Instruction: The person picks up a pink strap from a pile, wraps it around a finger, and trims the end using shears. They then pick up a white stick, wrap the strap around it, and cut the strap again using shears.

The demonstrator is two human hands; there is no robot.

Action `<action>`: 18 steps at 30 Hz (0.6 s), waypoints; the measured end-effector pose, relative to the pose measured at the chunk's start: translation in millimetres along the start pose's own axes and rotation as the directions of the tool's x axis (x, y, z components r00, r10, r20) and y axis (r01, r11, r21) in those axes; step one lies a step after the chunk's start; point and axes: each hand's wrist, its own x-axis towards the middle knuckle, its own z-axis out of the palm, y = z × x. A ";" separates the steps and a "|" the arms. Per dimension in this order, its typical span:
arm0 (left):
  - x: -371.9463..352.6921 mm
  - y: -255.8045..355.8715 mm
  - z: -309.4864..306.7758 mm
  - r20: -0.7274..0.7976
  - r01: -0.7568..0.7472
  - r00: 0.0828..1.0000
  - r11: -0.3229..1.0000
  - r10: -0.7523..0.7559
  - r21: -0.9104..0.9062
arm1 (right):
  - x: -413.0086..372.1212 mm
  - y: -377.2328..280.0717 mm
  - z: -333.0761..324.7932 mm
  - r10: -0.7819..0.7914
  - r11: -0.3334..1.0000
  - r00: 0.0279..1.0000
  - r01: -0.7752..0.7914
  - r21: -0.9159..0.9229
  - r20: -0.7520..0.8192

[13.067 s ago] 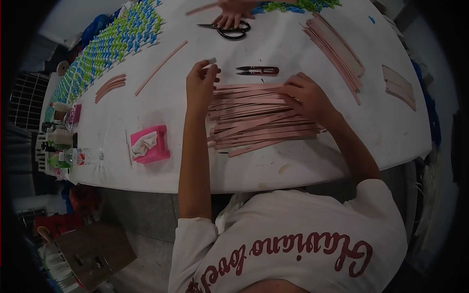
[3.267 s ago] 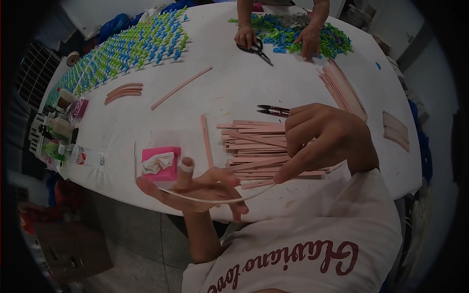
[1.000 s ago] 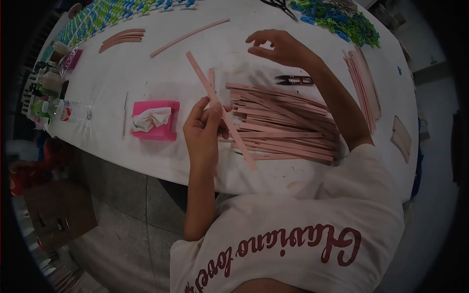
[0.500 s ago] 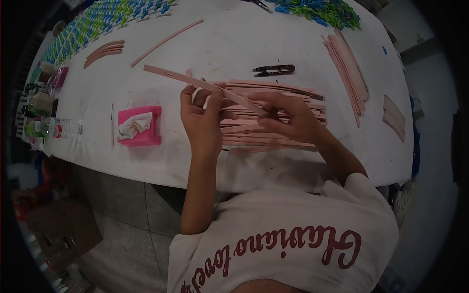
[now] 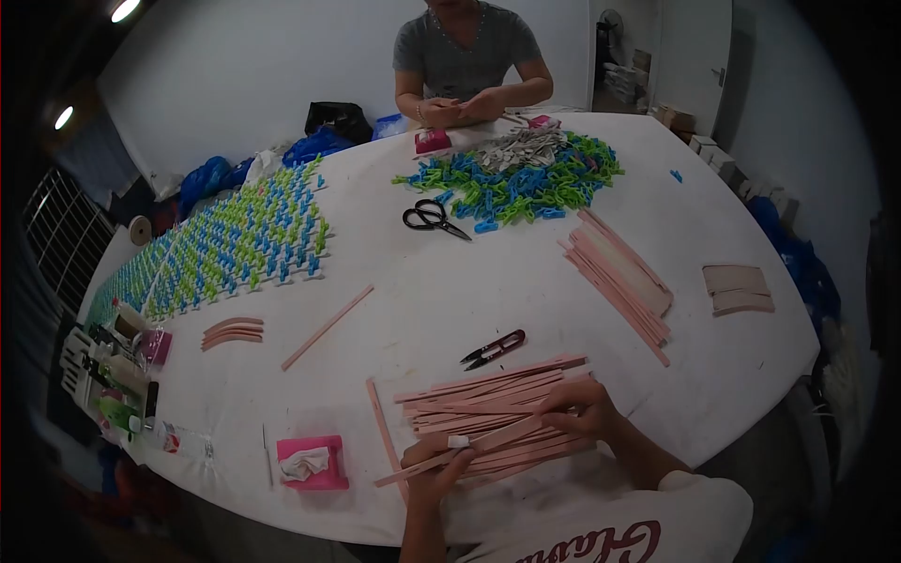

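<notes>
Over the strip pile (image 5: pixel 488 394), one pink strip (image 5: pixel 493 438) between two pinching grips, left hand (image 5: pixel 434 466) and right hand (image 5: pixel 579 413).

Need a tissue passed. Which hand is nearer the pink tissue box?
Left. The left hand, gripping a pink strip, is just right of the tissue box; the right hand lies farther right, on the strip pile.

Single view: a head-worn wide-angle camera stands at the 6 o'clock edge of the white table (image 5: pixel 526 291). It faces forward and slightly down toward 12 o'clock. The wearer's left hand (image 5: pixel 434 466) and right hand (image 5: pixel 579 413) lie close, near the lower frame edge. A seated person (image 5: pixel 466 56) appears far off at 12 o'clock.
</notes>
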 end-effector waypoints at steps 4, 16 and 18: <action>-0.8 8.2 5.6 -0.002 -0.018 1.000 0.982 0.019 0.186 | -7.5 8.7 -2.3 -0.018 1.000 0.980 0.017 -0.010 -0.200; -1.8 -6.5 2.4 -0.212 -0.056 0.963 0.887 0.170 0.457 | -7.0 17.5 1.3 -0.134 0.975 0.902 0.046 -0.218 -0.410; -2.9 -12.2 0.6 -0.210 -0.066 0.961 0.890 0.178 0.451 | -7.7 18.4 2.3 -0.125 0.977 0.901 0.040 -0.208 -0.414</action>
